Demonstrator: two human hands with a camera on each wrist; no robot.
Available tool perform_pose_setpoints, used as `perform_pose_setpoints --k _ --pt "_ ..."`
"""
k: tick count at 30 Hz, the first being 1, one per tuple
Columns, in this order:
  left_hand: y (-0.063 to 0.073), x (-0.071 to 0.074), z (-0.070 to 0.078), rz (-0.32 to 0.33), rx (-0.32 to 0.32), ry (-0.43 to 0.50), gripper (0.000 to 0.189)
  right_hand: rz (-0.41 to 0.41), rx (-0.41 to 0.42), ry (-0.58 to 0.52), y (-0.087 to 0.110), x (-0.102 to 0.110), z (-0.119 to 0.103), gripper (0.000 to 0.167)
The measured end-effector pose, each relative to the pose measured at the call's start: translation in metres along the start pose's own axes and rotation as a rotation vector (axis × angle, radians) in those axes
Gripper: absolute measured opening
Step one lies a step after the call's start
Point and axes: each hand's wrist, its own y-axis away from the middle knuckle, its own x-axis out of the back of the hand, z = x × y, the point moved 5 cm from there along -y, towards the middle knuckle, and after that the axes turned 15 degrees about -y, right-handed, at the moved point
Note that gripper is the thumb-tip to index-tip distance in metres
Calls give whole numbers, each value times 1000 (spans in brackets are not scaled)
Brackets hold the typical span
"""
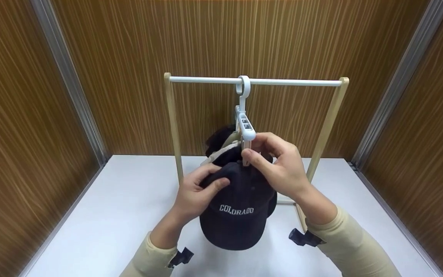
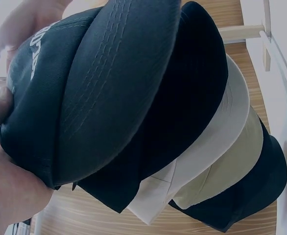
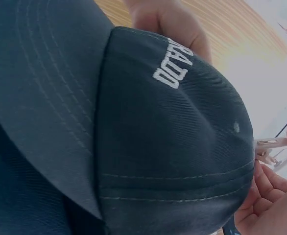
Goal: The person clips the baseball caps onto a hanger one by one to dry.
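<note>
A dark baseball cap (image 1: 237, 192) with white COLORADO lettering hangs brim down at the near end of a white hanger (image 1: 244, 121). My left hand (image 1: 196, 192) grips its crown at the left side, thumb on the front. At the crown's top, my right hand (image 1: 283, 165) pinches a pale clip (image 3: 271, 143) under the hanger's end between thumb and fingers. Whether the clip bites the cap's fabric cannot be told. Behind it in a row hang a black cap (image 2: 197, 73), a white cap (image 2: 234, 103), an olive-beige cap (image 2: 241, 152) and another dark cap (image 2: 266, 171).
The hanger's hook loops over the white rod (image 1: 294, 82) of a small rack with wooden posts (image 1: 173, 127). Beneath is a white table (image 1: 129, 207). Wood-grain panels (image 1: 129, 57) enclose the back and sides.
</note>
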Motion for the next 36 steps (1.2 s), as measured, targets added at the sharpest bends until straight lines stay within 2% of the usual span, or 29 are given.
perform_pose_setpoints --k 6,14,22,25,30,36 --pt "1 1 1 2 2 4 20 -20 8 -7 -2 1 -1 13" --pt "3 5 3 27 -15 -18 22 -12 -49 -50 -1 6 -1 15" --pt "4 10 6 50 -22 -19 22 1 -65 -83 -6 7 -3 8" --pt "4 11 7 59 -21 -16 21 0 -60 -81 -6 7 -5 2" --pt "4 13 10 66 -34 -3 19 -10 -34 -89 -8 9 -6 7" --pt "2 13 14 74 -62 15 14 15 -6 -95 -11 10 -6 6"
